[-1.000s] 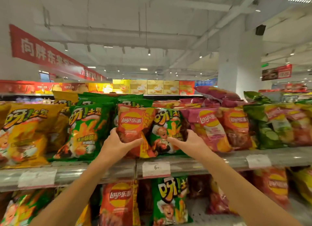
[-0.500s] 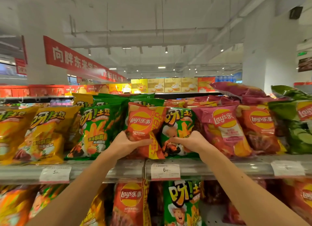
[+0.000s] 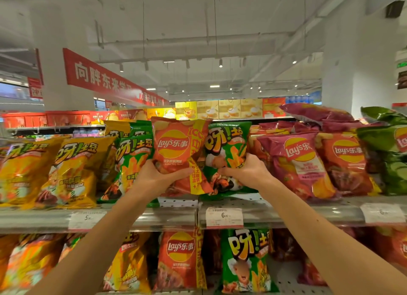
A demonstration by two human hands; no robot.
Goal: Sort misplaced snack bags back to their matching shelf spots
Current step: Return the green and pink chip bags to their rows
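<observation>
Both bags lifted higher | left hand (image 3: 158, 178) fingers clamp orange bag (image 3: 176, 149) | right hand (image 3: 244, 173) fingers clamp green bag (image 3: 226, 145)

Two bare forearms, no sleeves, left grip (image 3: 154, 178) and right grip (image 3: 246, 173) ungloved.

Glossy crinkled foil-plastic snack packaging.
Shiny orange bag (image 3: 176, 153) and green bag (image 3: 229, 149); perforated matt metal shelf (image 3: 176, 201); paper price tag (image 3: 224, 216) at six o'clock.

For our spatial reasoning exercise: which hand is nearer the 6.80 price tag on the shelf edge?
Right. The right hand grips the green bag almost directly above the price tag; the left hand, holding the orange Lay's bag, is farther left.
</observation>
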